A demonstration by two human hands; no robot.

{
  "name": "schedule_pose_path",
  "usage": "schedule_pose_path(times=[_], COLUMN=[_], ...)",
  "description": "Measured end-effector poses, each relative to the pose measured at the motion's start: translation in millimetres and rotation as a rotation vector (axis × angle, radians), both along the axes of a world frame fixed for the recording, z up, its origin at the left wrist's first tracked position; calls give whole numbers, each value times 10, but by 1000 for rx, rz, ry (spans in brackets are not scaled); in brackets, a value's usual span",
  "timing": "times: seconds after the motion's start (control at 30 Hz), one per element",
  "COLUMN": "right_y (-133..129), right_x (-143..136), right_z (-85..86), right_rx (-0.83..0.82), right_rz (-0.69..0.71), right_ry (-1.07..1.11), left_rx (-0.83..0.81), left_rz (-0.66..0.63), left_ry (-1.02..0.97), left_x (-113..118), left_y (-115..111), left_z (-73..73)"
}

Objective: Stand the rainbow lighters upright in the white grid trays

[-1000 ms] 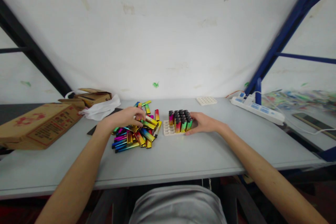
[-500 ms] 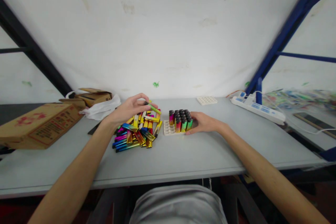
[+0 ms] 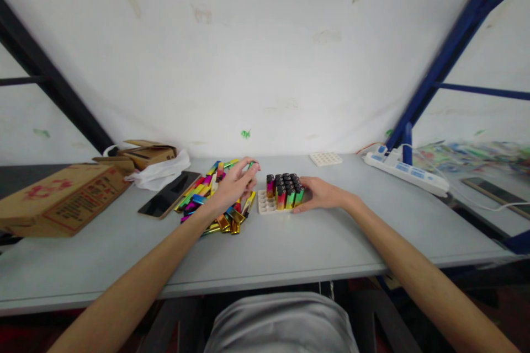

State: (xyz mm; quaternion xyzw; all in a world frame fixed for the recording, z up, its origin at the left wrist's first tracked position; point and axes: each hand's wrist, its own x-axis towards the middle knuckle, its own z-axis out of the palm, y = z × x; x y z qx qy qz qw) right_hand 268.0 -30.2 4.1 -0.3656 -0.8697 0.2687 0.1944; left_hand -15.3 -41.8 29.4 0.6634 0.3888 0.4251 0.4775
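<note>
My left hand [image 3: 237, 183] is raised over the right part of a loose heap of shiny coloured lighters [image 3: 236, 222]. Its fingers are closed on one lighter [image 3: 250, 165], of which only a dark, greenish end shows. Right of the heap, a white holed tray [image 3: 265, 207] holds several upright lighters [image 3: 285, 191] with black tops, packed in rows. Bare holes show along its left side. My right hand [image 3: 322, 194] holds the tray's right side, thumb at the front corner and fingers behind, against the outer lighters.
A black phone [image 3: 169, 195] lies left of the heap. Further left are cardboard boxes [image 3: 66, 193] and a white plastic bag [image 3: 163, 172]. Another white holed tray [image 3: 326, 159] lies near the wall. At the right are a power strip [image 3: 408, 171] and a second phone [image 3: 497, 192].
My left hand has moved right towards the tray, turning the lighter so that less of it shows. The phone at the left is now uncovered. My right hand has stayed in place.
</note>
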Motion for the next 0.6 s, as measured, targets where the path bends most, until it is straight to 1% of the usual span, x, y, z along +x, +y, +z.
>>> schedule_pose_path(times=[0.13, 0.2, 0.33, 0.5, 0.6], right_y=[-2, 6, 17, 14, 16], right_x=[3, 8, 14, 16, 17], right_z=[-2, -10, -15, -12, -20], right_rx=[0, 7, 4, 4, 5], right_rz=[14, 9, 2, 0, -2], right_ry=[-5, -12, -14, -4, -1], left_rx=[334, 421, 413, 419, 420], left_rz=[178, 236, 272, 266, 231], left_ry=[324, 443, 533, 518, 497], left_x=[11, 6, -6, -13, -17], left_y=[-19, -21, -1, 49, 59], left_z=[-13, -19, -53, -103, -108])
